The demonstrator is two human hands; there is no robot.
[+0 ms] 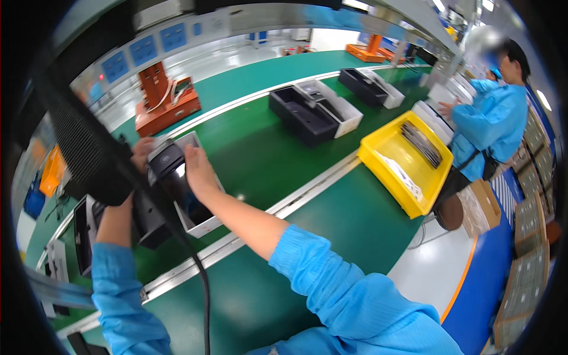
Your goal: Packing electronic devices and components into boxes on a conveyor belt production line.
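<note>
Blue sleeves [331,278] were pushed up, and two bare hands reached over an open white box [208,226] on a green belt [254,157]. A small dark thing [167,158] was between the hands, at the far end of the white box. The left hand [142,151] was at the left side of the dark thing, near a black cord [198,263] that hung in front. The right hand [200,170] was at the right side, with its fingers bent, by the edge of the box. The hands were close together, but I cannot tell how tightly either one gripped. Just left of the white box was a dark tray [152,220]. Farther along the belt, another dark tray [305,118] sat next to a white one [351,121]. An orange stand [168,113] stood past the hands. Over to the right, a yellow tub [408,206] held dark strips [421,144] and some white pieces [400,174]. Behind it was another person [494,121] in blue.
</note>
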